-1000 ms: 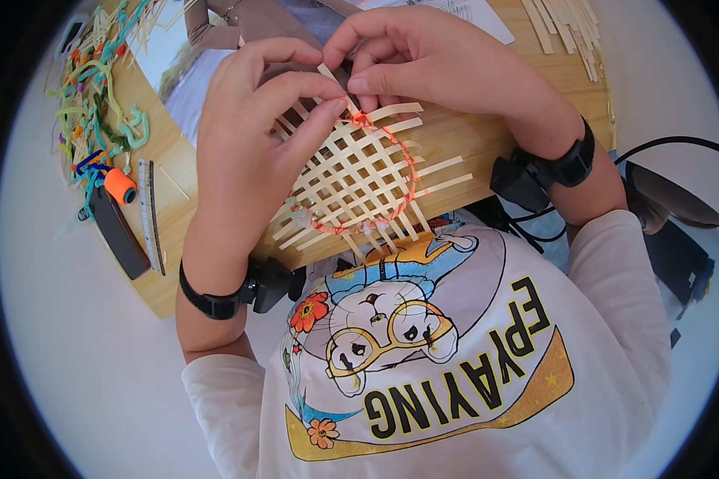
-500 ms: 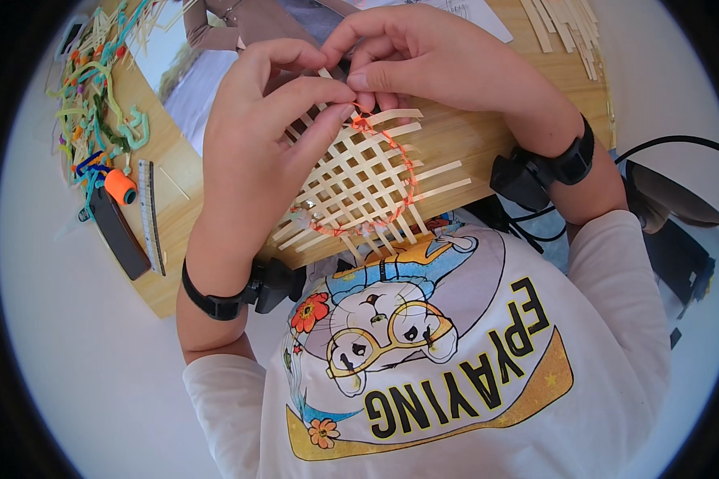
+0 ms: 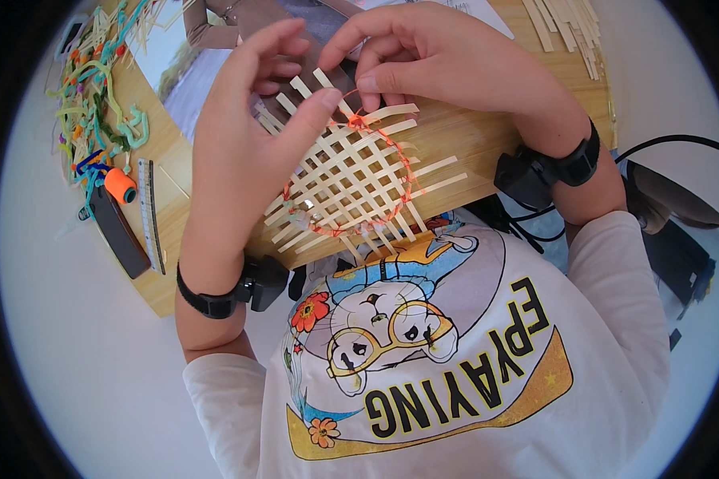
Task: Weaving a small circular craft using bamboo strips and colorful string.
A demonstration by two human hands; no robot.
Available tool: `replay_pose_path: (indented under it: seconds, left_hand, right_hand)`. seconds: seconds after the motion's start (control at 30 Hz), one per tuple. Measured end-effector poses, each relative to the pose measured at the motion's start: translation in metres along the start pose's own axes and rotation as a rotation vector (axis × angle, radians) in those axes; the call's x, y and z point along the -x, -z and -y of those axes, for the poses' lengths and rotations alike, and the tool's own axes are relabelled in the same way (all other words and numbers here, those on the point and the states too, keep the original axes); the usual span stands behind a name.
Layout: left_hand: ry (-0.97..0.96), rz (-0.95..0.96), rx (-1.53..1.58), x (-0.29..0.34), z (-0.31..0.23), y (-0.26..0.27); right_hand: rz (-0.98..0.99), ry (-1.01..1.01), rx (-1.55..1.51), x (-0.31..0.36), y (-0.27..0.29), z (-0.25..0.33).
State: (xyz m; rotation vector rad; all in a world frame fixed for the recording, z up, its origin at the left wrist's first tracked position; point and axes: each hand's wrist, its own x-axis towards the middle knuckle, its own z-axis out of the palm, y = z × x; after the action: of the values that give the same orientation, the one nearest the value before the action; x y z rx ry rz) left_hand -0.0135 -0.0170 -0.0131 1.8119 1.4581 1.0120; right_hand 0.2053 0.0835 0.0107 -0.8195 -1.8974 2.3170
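A round lattice of pale flat woven strips (image 3: 351,180) lies at the table's front edge, its strip ends sticking out past an orange cord (image 3: 408,172) bound around the circle. My left hand (image 3: 252,120) is over the lattice's left side, thumb and fingers spread apart, with the thumb tip by the far strip ends. Beyond the far rim, my right hand (image 3: 423,60) has its thumb and curled fingers together on a thin orange thread (image 3: 358,94) that rises from a knot at the rim. The index finger stretches out to the left; the exact pinch is partly hidden.
Tangled coloured yarn (image 3: 88,88), an orange thread spool (image 3: 121,185), a ruler (image 3: 151,215) and a dark brown bar (image 3: 118,231) are at the left. A printed picture (image 3: 188,92) lies under the far side. Loose strips (image 3: 563,28) sit at the far right.
My left thumb and fingers have parted and drawn back leftward from the far rim, uncovering strip ends there. My right hand stays near the same spot. The lattice has shifted slightly left.
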Motion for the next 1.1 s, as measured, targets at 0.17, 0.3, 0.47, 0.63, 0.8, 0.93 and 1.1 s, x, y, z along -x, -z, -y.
replay_pose_path:
  seconds: [0.17, 0.3, 0.47, 0.63, 0.8, 0.93, 1.1]
  left_hand:
    - [0.352, 0.218, 0.323, -0.005, 0.002, 0.021]
    - [0.36, 0.323, 0.35, -0.007, -0.002, 0.021]
    - [0.35, 0.37, 0.329, -0.008, -0.005, 0.017]
    - [0.271, 0.318, 0.204, -0.007, -0.009, 0.009]
    - [0.253, 0.215, 0.205, -0.004, -0.006, 0.003]
    - [0.247, 0.174, 0.198, -0.003, -0.007, 0.001]
    - [0.225, 0.139, 0.171, -0.003, -0.01, 0.0]
  right_hand:
    - [0.015, -0.014, -0.065, -0.002, -0.001, -0.001]
    - [0.01, 0.051, -0.039, -0.001, -0.006, -0.003]
    - [0.019, 0.068, -0.008, -0.006, -0.006, -0.004]
    - [0.007, 0.047, -0.058, -0.005, -0.009, -0.001]
    - [0.024, 0.07, -0.066, -0.007, -0.007, -0.008]
    - [0.017, 0.082, -0.048, -0.006, -0.007, -0.008]
    - [0.024, 0.106, -0.055, -0.006, -0.007, -0.011]
